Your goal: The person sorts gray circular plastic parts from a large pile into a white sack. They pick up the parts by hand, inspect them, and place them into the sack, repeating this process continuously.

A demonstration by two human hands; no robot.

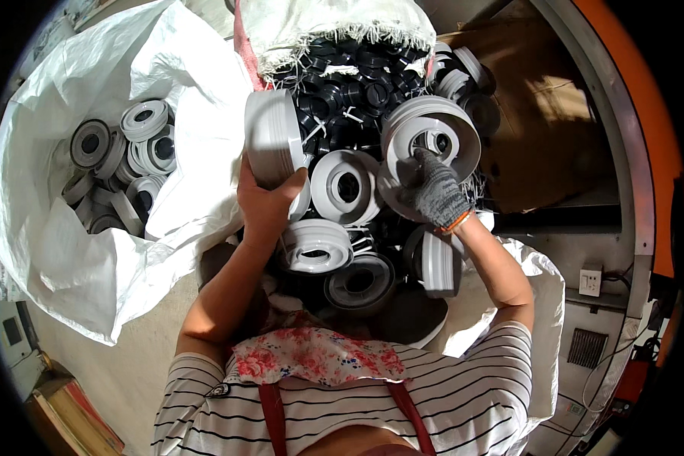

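Note:
My bare left hand (270, 199) grips a light grey ribbed plastic ring (272, 137) from below, thumb and fingers around its wall, the ring standing on edge. On my right hand (439, 191) is a grey knitted glove with an orange cuff. Its fingers reach into a larger grey flanged plastic ring (467, 133) and close at the inner rim; the fingertips are partly hidden. Between the hands lies another grey plastic ring (334, 186). Nearer my body are more of them, including a whitish ring (316, 247) and a darker grey ring (359, 281).
An opened white woven sack (197, 137) at the left holds several grey rings. Small black plastic parts (357, 76) are heaped at the back, under a frayed woven sack (342, 19). Brown cardboard (532, 114) and an orange machine edge (631, 68) bound the right side.

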